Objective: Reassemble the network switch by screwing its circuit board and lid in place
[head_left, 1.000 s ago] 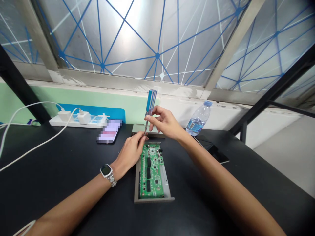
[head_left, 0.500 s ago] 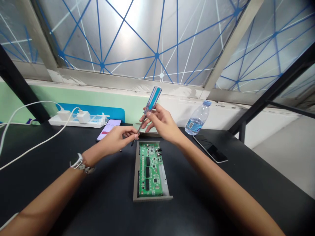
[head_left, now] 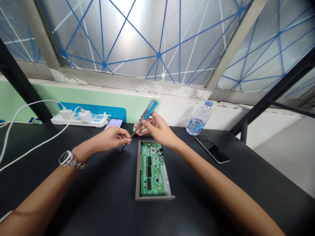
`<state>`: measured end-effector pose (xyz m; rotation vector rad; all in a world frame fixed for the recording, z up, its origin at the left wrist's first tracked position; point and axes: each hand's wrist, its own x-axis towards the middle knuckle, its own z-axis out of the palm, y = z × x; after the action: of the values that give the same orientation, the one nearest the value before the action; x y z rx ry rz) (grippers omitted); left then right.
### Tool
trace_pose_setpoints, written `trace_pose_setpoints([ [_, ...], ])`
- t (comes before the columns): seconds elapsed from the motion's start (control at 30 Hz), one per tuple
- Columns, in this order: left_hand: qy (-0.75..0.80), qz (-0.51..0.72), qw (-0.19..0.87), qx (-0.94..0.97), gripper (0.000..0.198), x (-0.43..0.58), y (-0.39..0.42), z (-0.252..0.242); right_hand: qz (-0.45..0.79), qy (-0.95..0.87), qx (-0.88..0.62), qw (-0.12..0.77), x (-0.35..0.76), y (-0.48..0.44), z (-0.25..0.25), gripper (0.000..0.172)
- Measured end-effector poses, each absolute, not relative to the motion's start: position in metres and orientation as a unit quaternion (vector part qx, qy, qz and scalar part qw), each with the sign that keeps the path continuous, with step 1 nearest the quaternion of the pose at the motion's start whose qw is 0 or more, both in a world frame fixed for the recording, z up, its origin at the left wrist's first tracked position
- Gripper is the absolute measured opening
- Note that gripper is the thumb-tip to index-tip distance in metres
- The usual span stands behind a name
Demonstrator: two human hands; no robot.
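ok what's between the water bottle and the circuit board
In the head view, the right wrist lies between the water bottle and the circuit board, with black tabletop showing on either side.

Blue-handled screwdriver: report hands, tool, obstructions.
Right hand holds blue-handled screwdriver; left hand pinches its metal shaft. Tool tilted, lower end left of green rectangular circuit board. Clear plastic bottle apart, right of hands.

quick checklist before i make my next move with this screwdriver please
1. Screwdriver steadied: ok, right hand at the handle end, left hand on the shaft.
2. Tip away from circuit board: ok, off to its left.
3. Screw on the tip: cannot tell, too small.
4. Bottle capped: ok.
5. Phone behind the left hand untouched: cannot tell, the hand partly hides it.
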<state>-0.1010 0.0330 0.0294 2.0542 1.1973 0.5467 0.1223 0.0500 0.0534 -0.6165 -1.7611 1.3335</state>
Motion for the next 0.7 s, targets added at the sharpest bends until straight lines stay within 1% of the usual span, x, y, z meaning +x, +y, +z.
trace_pose_setpoints([
  [0.2,0.464,0.253,0.319,0.786,0.029,-0.085,0.029,0.026,0.514,-0.700,-0.236,0.435,0.130,0.049,0.062,0.026],
  [0.4,0.446,0.283,0.288,0.799,0.028,-0.073,0.026,0.019,0.470,-0.659,-0.265,0.524,0.149,0.051,0.076,0.023],
  [0.53,0.454,0.276,0.286,0.797,0.027,-0.069,0.027,0.008,0.452,-0.611,-0.281,0.585,0.170,0.048,0.065,0.023],
  [0.7,0.431,0.285,0.235,0.823,0.020,-0.057,0.024,0.002,0.471,-0.532,-0.308,0.633,0.195,0.038,0.039,0.024],
])
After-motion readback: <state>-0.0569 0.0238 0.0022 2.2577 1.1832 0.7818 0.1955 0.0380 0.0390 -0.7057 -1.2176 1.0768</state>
